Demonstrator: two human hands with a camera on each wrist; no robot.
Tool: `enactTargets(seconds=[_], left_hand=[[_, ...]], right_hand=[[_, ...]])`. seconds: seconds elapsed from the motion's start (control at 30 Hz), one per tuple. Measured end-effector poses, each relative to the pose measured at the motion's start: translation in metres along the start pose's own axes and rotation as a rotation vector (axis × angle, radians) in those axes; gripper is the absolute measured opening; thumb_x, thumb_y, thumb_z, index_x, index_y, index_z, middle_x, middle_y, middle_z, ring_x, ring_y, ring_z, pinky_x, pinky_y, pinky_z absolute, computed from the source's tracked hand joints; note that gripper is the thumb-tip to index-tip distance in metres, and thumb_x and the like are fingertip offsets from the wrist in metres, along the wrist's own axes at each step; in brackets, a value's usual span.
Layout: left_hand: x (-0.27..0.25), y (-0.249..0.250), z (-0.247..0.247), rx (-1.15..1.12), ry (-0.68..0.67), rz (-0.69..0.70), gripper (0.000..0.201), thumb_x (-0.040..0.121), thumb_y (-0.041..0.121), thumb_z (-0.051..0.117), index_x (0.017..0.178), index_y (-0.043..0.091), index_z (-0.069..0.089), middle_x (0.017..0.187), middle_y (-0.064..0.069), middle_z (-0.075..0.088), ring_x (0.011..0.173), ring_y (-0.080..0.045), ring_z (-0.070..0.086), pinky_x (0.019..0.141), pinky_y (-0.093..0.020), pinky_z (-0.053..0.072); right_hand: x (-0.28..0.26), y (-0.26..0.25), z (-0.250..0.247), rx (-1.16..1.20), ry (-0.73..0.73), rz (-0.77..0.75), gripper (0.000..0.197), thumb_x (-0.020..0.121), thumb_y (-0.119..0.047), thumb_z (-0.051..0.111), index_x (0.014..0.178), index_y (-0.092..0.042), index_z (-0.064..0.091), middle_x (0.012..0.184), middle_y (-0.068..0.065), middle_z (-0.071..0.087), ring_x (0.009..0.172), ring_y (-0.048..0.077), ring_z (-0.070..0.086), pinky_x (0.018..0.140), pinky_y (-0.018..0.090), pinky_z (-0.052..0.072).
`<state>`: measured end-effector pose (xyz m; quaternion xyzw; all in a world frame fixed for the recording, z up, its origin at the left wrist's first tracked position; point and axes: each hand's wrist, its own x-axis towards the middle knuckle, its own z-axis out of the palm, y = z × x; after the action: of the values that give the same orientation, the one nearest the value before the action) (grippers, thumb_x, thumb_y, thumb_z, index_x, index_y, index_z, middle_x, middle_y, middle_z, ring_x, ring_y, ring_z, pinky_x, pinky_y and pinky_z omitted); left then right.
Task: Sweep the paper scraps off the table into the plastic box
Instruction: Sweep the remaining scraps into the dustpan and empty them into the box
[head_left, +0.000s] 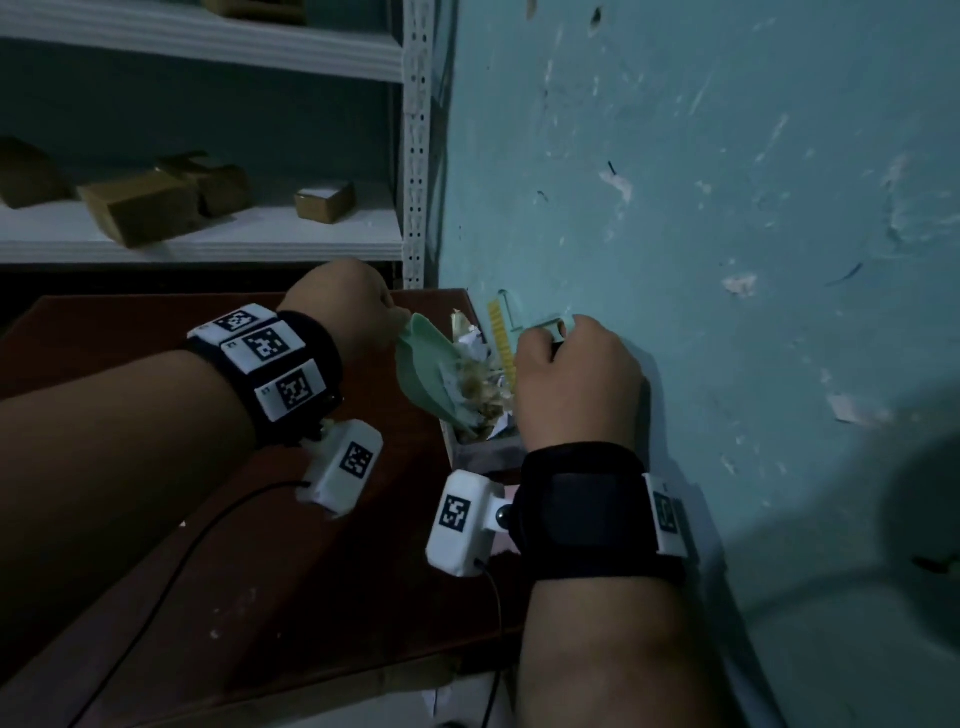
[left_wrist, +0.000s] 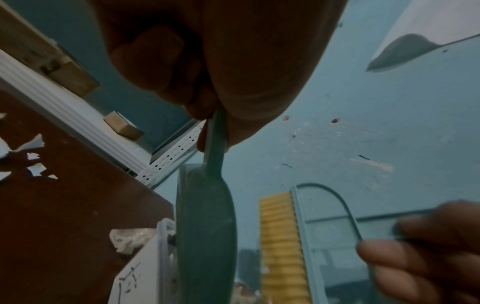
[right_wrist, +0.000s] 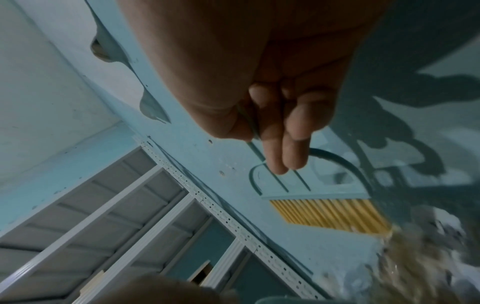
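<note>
My left hand (head_left: 358, 306) grips the handle of a green dustpan (head_left: 431, 371), tilted on edge over the plastic box (head_left: 480, 452) at the table's right edge. Paper scraps (head_left: 480, 384) lie in the pan and spill toward the box. My right hand (head_left: 566, 374) holds the pale green handle of a small brush (head_left: 501, 332) with yellow bristles, held upright against the scraps on the pan. In the left wrist view the dustpan (left_wrist: 207, 226) stands edge-on beside the brush (left_wrist: 281, 242) and the box wall (left_wrist: 145, 267). The right wrist view shows the brush (right_wrist: 330, 214) and blurred scraps (right_wrist: 420, 257).
The dark red-brown table (head_left: 249, 545) meets a teal wall (head_left: 727, 208) on the right. A white metal shelf (head_left: 208, 234) with cardboard boxes (head_left: 145, 205) stands behind. A few white scraps (left_wrist: 33, 156) lie on the table farther left.
</note>
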<state>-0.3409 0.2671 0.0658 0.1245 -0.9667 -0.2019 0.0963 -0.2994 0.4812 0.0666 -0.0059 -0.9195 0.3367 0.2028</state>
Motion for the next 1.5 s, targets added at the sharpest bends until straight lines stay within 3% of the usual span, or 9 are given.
enactTargets(seconds=[0.17, 0.3, 0.43, 0.6, 0.73, 0.87, 1.2, 1.37, 1.5], left_hand=[[-0.003, 0.005, 0.009, 0.021, -0.031, 0.026, 0.029, 0.094, 0.040, 0.070, 0.078, 0.017, 0.077, 0.074, 0.002, 0.068, 0.071, -0.016, 0.063, 0.061, -0.028, 0.043], [-0.007, 0.007, 0.003, 0.022, -0.012, 0.017, 0.029, 0.093, 0.040, 0.070, 0.075, 0.019, 0.074, 0.071, 0.001, 0.067, 0.069, -0.017, 0.062, 0.056, -0.028, 0.040], [-0.012, 0.007, -0.017, 0.040, 0.030, 0.026, 0.028, 0.094, 0.039, 0.070, 0.075, 0.019, 0.075, 0.071, -0.001, 0.070, 0.067, -0.018, 0.065, 0.052, -0.027, 0.041], [-0.016, 0.006, -0.037, 0.031, 0.054, 0.024, 0.030, 0.096, 0.036, 0.069, 0.078, 0.013, 0.077, 0.074, -0.007, 0.071, 0.072, -0.023, 0.067, 0.061, -0.032, 0.052], [-0.019, 0.002, -0.043, 0.041, 0.080, 0.011, 0.032, 0.097, 0.035, 0.067, 0.079, 0.010, 0.076, 0.074, -0.009, 0.072, 0.072, -0.024, 0.068, 0.062, -0.033, 0.053], [-0.023, -0.009, -0.044, 0.012, 0.079, -0.035, 0.032, 0.096, 0.037, 0.069, 0.078, 0.013, 0.078, 0.071, -0.007, 0.073, 0.071, -0.024, 0.069, 0.070, -0.042, 0.062], [-0.031, -0.047, -0.033, -0.153, 0.105, -0.140, 0.036, 0.098, 0.038, 0.068, 0.077, 0.010, 0.078, 0.067, -0.015, 0.071, 0.056, -0.026, 0.059, 0.052, -0.030, 0.046], [-0.046, -0.065, -0.031, -0.312, 0.143, -0.222, 0.035, 0.098, 0.035, 0.068, 0.077, 0.009, 0.077, 0.063, -0.012, 0.064, 0.051, -0.020, 0.051, 0.050, -0.027, 0.039], [-0.068, -0.086, -0.025, -0.470, 0.204, -0.309, 0.037, 0.098, 0.037, 0.068, 0.077, 0.008, 0.076, 0.055, -0.006, 0.057, 0.047, -0.018, 0.049, 0.048, -0.024, 0.038]], right_hand=[[-0.005, -0.007, 0.016, 0.070, -0.110, -0.016, 0.027, 0.098, -0.031, 0.050, 0.086, -0.012, 0.065, 0.081, 0.004, 0.066, 0.070, 0.024, 0.057, 0.051, 0.029, 0.028], [-0.005, 0.001, 0.028, 0.024, -0.245, 0.011, 0.024, 0.099, -0.029, 0.051, 0.088, -0.013, 0.064, 0.080, 0.000, 0.062, 0.069, 0.020, 0.054, 0.048, 0.023, 0.025], [-0.003, 0.012, 0.035, -0.040, -0.309, 0.046, 0.023, 0.101, -0.028, 0.051, 0.082, -0.018, 0.059, 0.076, 0.000, 0.059, 0.073, 0.024, 0.059, 0.062, 0.027, 0.040], [0.001, 0.009, 0.022, -0.041, -0.143, 0.041, 0.029, 0.101, -0.031, 0.048, 0.081, -0.013, 0.058, 0.068, 0.001, 0.054, 0.070, 0.028, 0.056, 0.061, 0.030, 0.039], [0.002, 0.004, 0.014, 0.053, -0.008, 0.026, 0.033, 0.100, -0.031, 0.045, 0.103, -0.011, 0.070, 0.088, 0.005, 0.073, 0.079, 0.027, 0.068, 0.063, 0.031, 0.052], [0.000, 0.002, 0.014, 0.096, 0.012, 0.037, 0.036, 0.101, -0.034, 0.042, 0.112, -0.015, 0.071, 0.091, 0.001, 0.077, 0.082, 0.022, 0.072, 0.060, 0.026, 0.048], [-0.001, 0.000, 0.022, 0.142, 0.022, 0.082, 0.039, 0.094, -0.038, 0.039, 0.103, -0.020, 0.072, 0.079, -0.002, 0.075, 0.072, 0.017, 0.071, 0.072, 0.036, 0.061], [-0.007, -0.011, 0.018, 0.264, 0.029, 0.152, 0.030, 0.095, -0.031, 0.044, 0.087, -0.018, 0.069, 0.077, -0.002, 0.076, 0.067, 0.014, 0.071, 0.060, 0.026, 0.057], [-0.017, -0.032, 0.021, 0.755, -0.013, 0.337, 0.025, 0.097, -0.009, 0.048, 0.074, -0.014, 0.055, 0.067, 0.003, 0.076, 0.053, 0.015, 0.070, 0.043, 0.025, 0.048]])
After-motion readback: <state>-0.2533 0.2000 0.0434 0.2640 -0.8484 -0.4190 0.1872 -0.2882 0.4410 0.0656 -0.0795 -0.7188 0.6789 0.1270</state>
